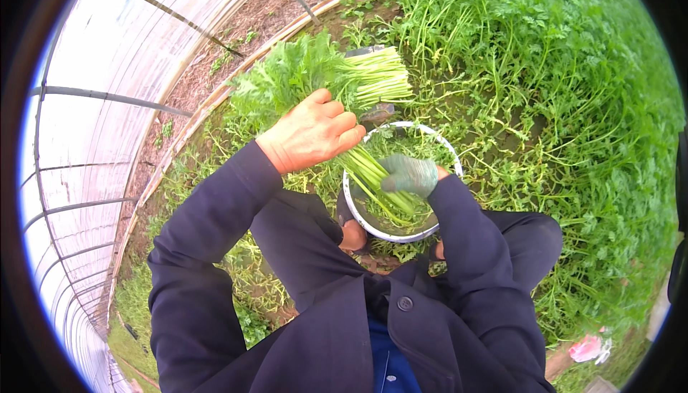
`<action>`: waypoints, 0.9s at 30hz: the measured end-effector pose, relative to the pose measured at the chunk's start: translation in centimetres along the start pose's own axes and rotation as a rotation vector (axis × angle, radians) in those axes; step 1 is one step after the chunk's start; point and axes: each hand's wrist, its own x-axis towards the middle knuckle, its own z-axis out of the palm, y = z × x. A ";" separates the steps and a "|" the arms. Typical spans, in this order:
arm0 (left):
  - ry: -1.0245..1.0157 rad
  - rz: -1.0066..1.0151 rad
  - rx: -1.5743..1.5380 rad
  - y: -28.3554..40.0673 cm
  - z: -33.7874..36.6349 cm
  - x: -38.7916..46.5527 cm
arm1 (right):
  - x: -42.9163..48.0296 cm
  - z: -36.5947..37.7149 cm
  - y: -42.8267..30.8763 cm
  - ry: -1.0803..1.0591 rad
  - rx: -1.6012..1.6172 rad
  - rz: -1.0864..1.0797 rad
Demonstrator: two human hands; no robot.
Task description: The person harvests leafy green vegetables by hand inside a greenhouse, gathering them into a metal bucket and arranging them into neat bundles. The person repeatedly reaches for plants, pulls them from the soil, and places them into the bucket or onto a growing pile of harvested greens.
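My bare left hand (317, 131) grips a bunch of leafy greens, and its pale green stems (371, 175) slant down to the right over a bucket. In a grey-green glove, my right hand (409, 175) closes around the lower stems, thumb on top; its other fingers are largely hidden. The round bucket has a white rim (349, 199) and stands between my feet, with loose leaves and trimmings (424, 146) inside. Just beyond my left hand lies a stacked pile of cut greens, feathery leaves (301, 65) to the left and trimmed stem ends (384, 73) to the right.
A dense bed of growing greens (537, 33) fills the right side. Trampled stalks (484, 140) cover the soil around the bucket. On the left, a plastic-film greenhouse wall (97, 140) curves up on metal hoops. A pink and white object (586, 349) lies at the lower right.
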 end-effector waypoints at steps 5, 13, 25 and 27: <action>-0.025 -0.007 0.004 -0.5 0.3 1.2 | -1.5 4.0 1.3 -0.090 0.607 0.006; 0.039 0.013 0.096 -0.3 1.3 4.1 | -2.5 7.6 2.7 0.029 0.952 -0.156; -0.094 -0.687 -0.036 2.5 6.6 2.7 | -3.5 3.4 7.2 0.675 0.896 -0.172; -0.429 -0.990 -0.442 3.7 8.9 2.5 | -3.7 3.3 6.3 0.689 0.886 -0.236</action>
